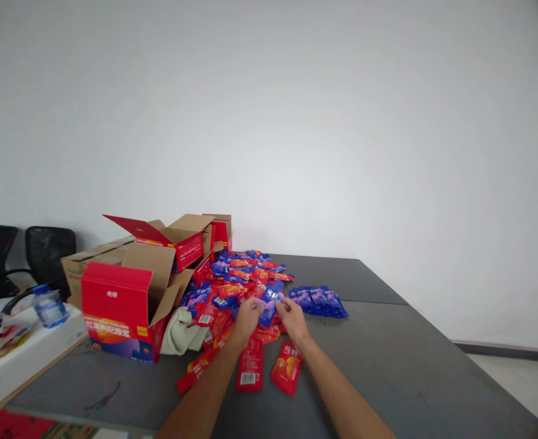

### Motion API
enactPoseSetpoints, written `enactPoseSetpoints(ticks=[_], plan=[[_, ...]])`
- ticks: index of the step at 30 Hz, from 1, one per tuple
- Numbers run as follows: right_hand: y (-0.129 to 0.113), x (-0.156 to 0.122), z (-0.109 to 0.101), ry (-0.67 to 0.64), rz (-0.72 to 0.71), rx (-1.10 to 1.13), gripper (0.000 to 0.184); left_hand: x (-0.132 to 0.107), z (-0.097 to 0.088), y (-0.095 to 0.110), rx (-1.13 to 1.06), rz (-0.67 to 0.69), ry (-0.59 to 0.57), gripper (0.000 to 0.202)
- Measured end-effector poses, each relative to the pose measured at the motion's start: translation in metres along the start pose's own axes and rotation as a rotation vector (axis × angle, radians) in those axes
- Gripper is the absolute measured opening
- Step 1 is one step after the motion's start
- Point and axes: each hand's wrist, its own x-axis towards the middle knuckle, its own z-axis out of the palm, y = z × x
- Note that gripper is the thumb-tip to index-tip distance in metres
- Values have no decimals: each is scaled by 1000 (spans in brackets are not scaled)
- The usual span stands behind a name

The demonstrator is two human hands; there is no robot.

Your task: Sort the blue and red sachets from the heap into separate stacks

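Head view shows your left hand [247, 318] and right hand [291, 317] pinching one blue sachet [270, 302] between closed fingertips, lifting it clear of the mixed pile [244, 277].

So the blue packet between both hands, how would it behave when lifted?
The blue packet, pinched by the left hand and right hand, looks thin and flat, so probably light and floppy. Its glossy film suggests it may be slippery against the other packets in the pile.

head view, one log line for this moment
left hand + right hand: both on blue packet | packet pile behind | red box left, open
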Motion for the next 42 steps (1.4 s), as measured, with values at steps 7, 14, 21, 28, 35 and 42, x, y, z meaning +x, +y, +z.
enactPoseSetpoints(ticks=[7,14,21,28,35,42], plan=[[10,14,-15,89,67,158,44,19,34,-6,-145,-138,-79,26],[13,26,-30,100,69,167,39,36,49,-16,-102,-147,-164,17],[27,17,-30,44,103,44,42,39,65,-16,-221,-87,-62,22],[19,9,-37,13,165,81,36,28,62,6,-180,-86,-94,26],[0,0,-37,-3,163,182,37,16,49,16,-152,-145,-204,27],[3,1,-36,48,127,168,41,8,54,24,-227,-127,-207,31]])
